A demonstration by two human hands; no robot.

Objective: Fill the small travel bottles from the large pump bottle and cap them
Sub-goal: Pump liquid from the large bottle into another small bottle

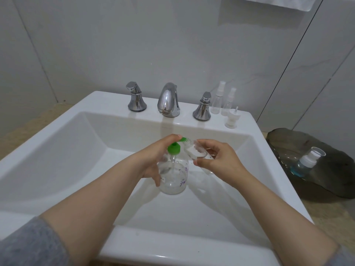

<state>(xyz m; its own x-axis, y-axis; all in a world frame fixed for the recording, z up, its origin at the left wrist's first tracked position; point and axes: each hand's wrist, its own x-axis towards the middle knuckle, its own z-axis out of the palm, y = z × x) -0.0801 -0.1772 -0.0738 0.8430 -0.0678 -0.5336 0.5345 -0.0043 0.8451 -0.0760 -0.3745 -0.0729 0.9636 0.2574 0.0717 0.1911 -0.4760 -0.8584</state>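
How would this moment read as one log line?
step: filling | left hand: grips pump bottle, finger on green pump | right hand: holds travel bottle at nozzle | over sink

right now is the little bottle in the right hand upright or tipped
Tipped: the small travel bottle in the right hand leans its mouth toward the green pump spout of the large pump bottle.
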